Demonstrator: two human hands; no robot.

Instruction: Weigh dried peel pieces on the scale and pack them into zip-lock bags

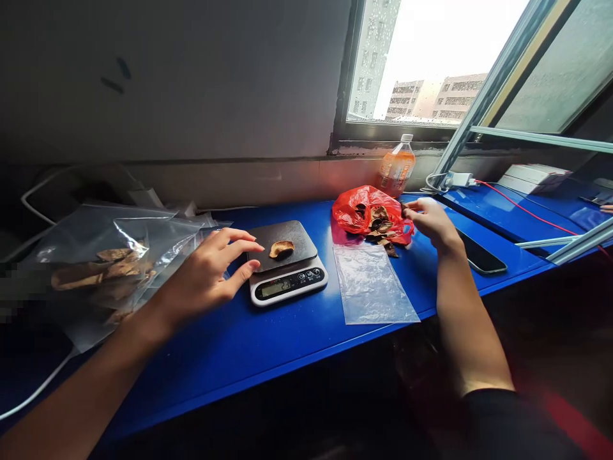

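A kitchen scale (288,282) with a lit display stands on the blue table, and one curved, tan dried piece (281,249) rests on its metal plate. My left hand (215,265) hovers at the scale's left edge, fingers apart and holding nothing. At the right rim of a red plastic bag (353,207), my right hand (431,220) has its fingers pinched together; what is between the fingertips is too small to make out. Brown dried pieces (380,220) spill from the bag's mouth. Below them a clear plastic bag (376,287) lies flat near the table edge.
Clear zip bags with larger dried pieces (119,268) lie at the left, partly behind my left forearm. An orange drink bottle (397,167) stands by the wall under the window. A phone (481,252) lies right of my right wrist. Metal frame bars (460,150), cables and a white box (531,177) occupy the right.
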